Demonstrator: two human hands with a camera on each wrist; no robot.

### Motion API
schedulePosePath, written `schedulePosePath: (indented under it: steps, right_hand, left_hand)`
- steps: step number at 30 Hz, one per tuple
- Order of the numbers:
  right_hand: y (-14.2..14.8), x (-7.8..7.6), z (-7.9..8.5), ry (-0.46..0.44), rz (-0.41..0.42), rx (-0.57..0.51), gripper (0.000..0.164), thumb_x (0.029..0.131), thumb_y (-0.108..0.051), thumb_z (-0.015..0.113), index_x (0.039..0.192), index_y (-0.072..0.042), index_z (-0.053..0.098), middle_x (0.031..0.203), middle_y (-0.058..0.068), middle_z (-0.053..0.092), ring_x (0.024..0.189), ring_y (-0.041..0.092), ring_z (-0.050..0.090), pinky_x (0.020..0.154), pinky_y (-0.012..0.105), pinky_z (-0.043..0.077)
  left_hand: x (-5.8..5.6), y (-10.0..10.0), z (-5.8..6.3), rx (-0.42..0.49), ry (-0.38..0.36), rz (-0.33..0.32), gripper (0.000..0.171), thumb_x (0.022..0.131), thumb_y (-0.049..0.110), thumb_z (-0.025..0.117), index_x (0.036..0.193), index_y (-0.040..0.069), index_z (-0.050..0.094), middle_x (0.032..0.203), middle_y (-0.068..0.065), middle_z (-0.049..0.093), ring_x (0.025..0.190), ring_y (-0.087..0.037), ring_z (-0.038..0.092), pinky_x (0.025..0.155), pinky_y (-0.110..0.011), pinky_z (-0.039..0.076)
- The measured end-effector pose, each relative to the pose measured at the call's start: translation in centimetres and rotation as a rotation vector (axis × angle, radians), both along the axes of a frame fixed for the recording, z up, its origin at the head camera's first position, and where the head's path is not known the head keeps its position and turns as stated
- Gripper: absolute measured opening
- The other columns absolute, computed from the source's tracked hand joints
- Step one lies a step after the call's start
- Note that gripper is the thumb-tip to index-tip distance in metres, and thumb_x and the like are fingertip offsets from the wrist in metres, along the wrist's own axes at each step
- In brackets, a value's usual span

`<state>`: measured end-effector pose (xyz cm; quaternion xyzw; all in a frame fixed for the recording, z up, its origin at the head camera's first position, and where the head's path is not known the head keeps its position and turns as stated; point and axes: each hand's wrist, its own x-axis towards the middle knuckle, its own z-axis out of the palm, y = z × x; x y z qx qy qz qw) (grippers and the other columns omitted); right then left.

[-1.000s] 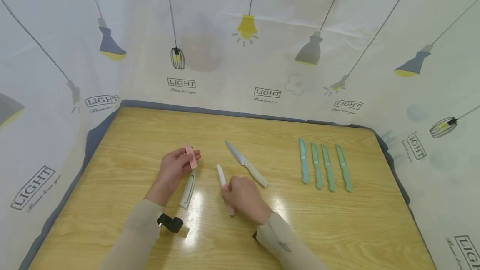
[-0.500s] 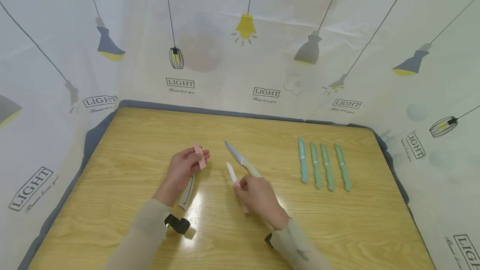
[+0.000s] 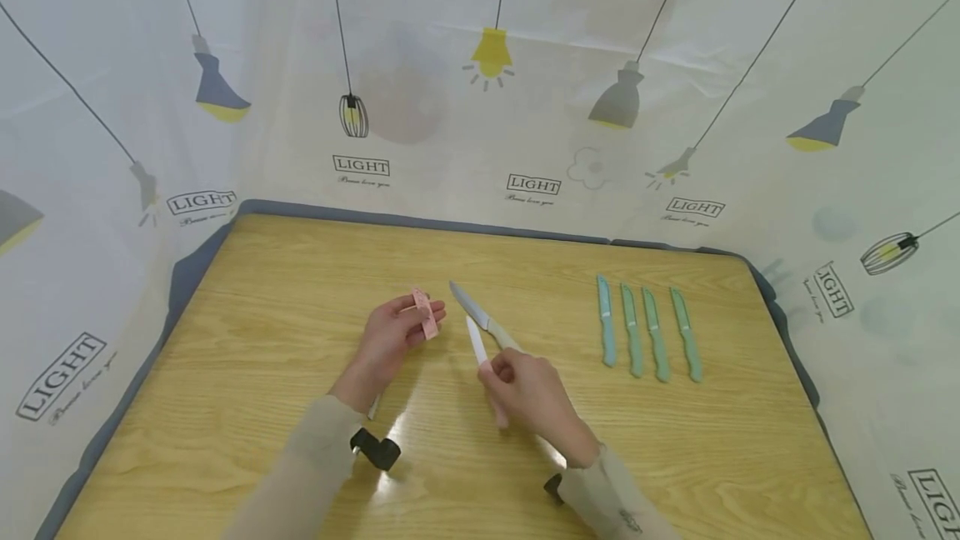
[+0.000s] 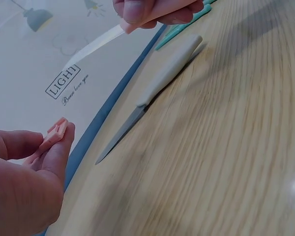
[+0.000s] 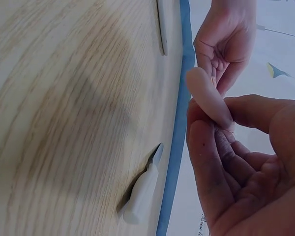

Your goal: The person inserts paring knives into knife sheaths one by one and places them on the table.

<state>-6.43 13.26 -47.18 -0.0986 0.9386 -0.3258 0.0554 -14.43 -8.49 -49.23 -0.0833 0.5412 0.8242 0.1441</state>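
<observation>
My left hand [image 3: 386, 338] pinches a pink blade sheath [image 3: 425, 312] between thumb and fingers, above the table. Its hollow end shows in the left wrist view [image 4: 61, 129]. My right hand [image 3: 528, 390] grips the pink handle [image 5: 209, 98] of a small knife [image 3: 477, 342], whose bare white blade points up and away. The two hands are apart, with the blade tip a little right of the sheath. Just beyond the right hand, a cream-handled knife [image 4: 169, 71] lies on the table with its grey blade bare. The right hand covers part of its handle in the head view.
A white sheath [image 3: 373, 408] lies on the table, mostly hidden behind the left forearm. To the right, a blue sheathed knife [image 3: 606, 323] and several green sheathed knives [image 3: 656, 336] lie in a row. A printed cloth [image 3: 450, 140] surrounds the wooden table [image 3: 300, 273].
Both hands have moved to the right, the left with the pink sheath and the right with the pink knife. The left forearm now covers most of the white sheath.
</observation>
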Motion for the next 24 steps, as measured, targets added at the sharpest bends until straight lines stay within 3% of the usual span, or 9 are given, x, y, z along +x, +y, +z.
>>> schedulePosePath:
  steps: [13,17,24]
  right_hand:
    - [0.6,0.5,0.3,-0.053,-0.038,-0.101,0.032,0.092,-0.043,0.06,0.095,-0.014,0.072,0.087,-0.005,0.072,0.08,0.007,0.065,0.07,0.028,0.056]
    - [0.5,0.5,0.2,-0.049,-0.027,-0.126,0.035,0.092,-0.046,0.059,0.094,-0.014,0.073,0.084,-0.007,0.072,0.075,0.004,0.064,0.067,0.027,0.055]
    - [0.5,0.7,0.1,-0.065,-0.011,-0.152,0.034,0.093,-0.044,0.059,0.091,-0.014,0.074,0.072,-0.013,0.068,0.056,0.003,0.057,0.051,0.023,0.05]
  left_hand:
    - [-0.2,1.8,0.4,0.02,-0.016,-0.036,0.049,0.096,0.001,0.054,0.14,-0.014,0.038,0.128,-0.031,0.055,0.112,-0.03,0.061,0.09,-0.032,0.052]
    - [-0.2,2.3,0.5,0.028,-0.014,-0.042,0.048,0.097,0.001,0.052,0.141,-0.013,0.038,0.129,-0.032,0.054,0.113,-0.032,0.06,0.09,-0.031,0.052]
    - [-0.4,3.0,0.6,0.012,-0.012,-0.038,0.05,0.097,0.002,0.053,0.142,-0.011,0.038,0.124,-0.029,0.059,0.109,-0.028,0.063,0.087,-0.03,0.054]
